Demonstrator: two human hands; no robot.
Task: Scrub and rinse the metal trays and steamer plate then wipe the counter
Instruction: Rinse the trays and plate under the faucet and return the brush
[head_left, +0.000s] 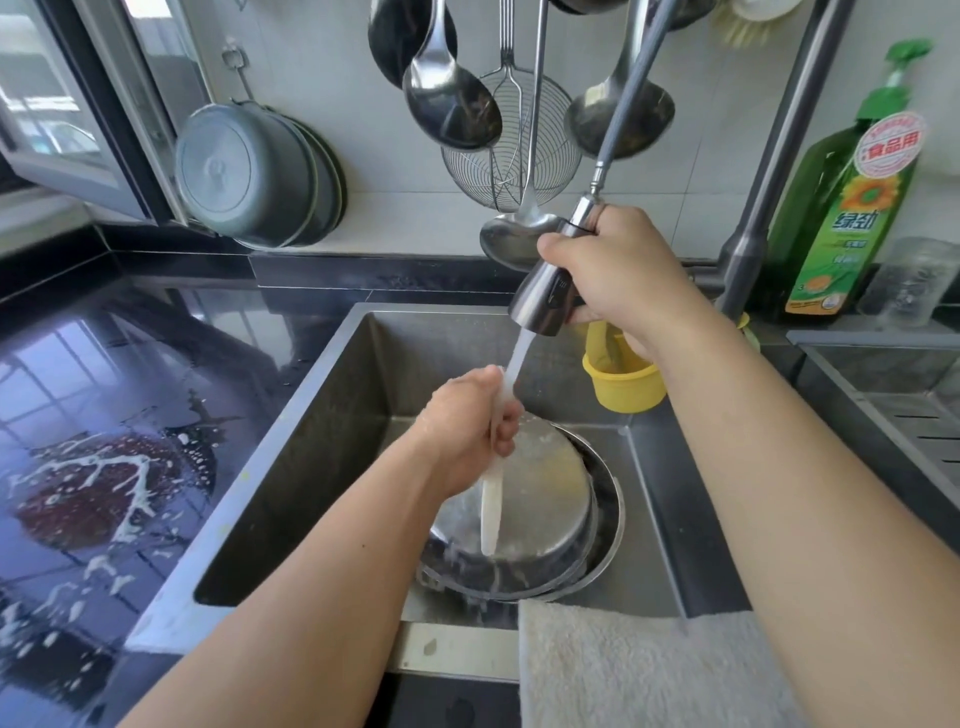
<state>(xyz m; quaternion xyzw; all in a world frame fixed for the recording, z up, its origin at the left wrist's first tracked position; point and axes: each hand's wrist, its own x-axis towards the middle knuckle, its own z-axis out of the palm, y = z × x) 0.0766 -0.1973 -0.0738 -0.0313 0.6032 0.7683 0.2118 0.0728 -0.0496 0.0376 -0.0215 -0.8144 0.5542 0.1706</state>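
Trays (540, 499) lie in sink (332, 415), towel (639, 670) before it.

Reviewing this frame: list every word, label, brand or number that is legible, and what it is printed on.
"食品用": red characters on the round white-and-red sticker high on the green plastic dish-soap bottle.
"绿劲": large green characters on the same bottle's yellow-green front label.
Smaller print lower on that label: too small and blurred to read.
Nothing else in view carries readable text.

Ladles (451, 98) and a wire skimmer (511, 156) hang on the far wall. Grey basins (254, 174) lean on the wall at far left. A green soap bottle (844, 208) stands far right, a clear cup (911, 283) just beside it. A yellow cup (621, 382) hangs inside the sink's far wall. A towel (649, 670) drapes over the near edge.
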